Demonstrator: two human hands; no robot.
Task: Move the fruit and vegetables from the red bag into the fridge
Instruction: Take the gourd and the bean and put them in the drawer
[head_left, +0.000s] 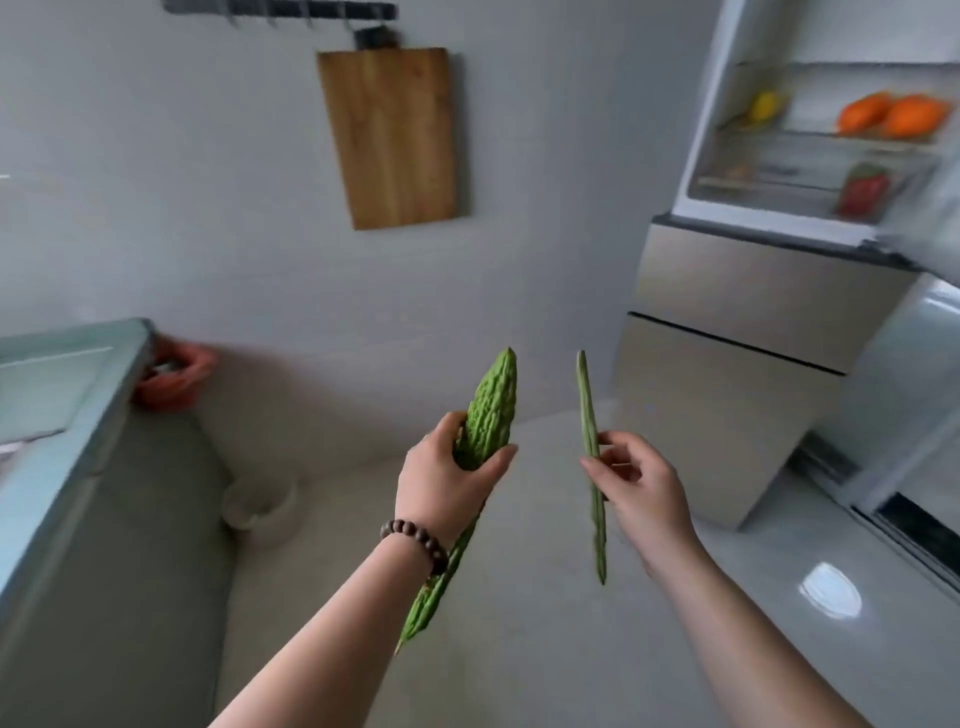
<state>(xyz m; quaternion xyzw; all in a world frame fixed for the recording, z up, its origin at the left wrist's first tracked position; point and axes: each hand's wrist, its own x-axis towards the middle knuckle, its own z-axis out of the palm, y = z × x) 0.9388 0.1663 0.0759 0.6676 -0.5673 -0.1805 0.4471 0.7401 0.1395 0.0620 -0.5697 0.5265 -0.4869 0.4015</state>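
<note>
Here, the fingers of the left hand (447, 480) are curled round a bitter gourd (491, 410), gripping it near its thicker half so the knobbly tip points up and the thin tail hangs down past the wrist with its bead bracelet (415, 543). The right hand (636, 480) pinches a long, thin green pod (589, 415), probably a long bean or drumstick pod, between thumb and fingertips near its middle; the pod stands almost upright, just beside the gourd and not touching it.

Both vegetables are in the air over the pale floor, well short of the fridge (769, 312) at the upper right. Its top compartment stands open, with orange fruits (891, 114), a yellow fruit (766, 106) and something red (865, 192) already on the shelves. A reddish shape that may be the red bag (174, 376) sits against the wall beside a pale counter (67, 415); blur keeps me from being sure. A wooden cutting board (392, 135) hangs on the wall.

The light pinch is the likeliest trouble: the pod could pivot or slip if its long end clips a shelf edge or the door. The gourd's trailing tail could catch likewise on the way in.
</note>
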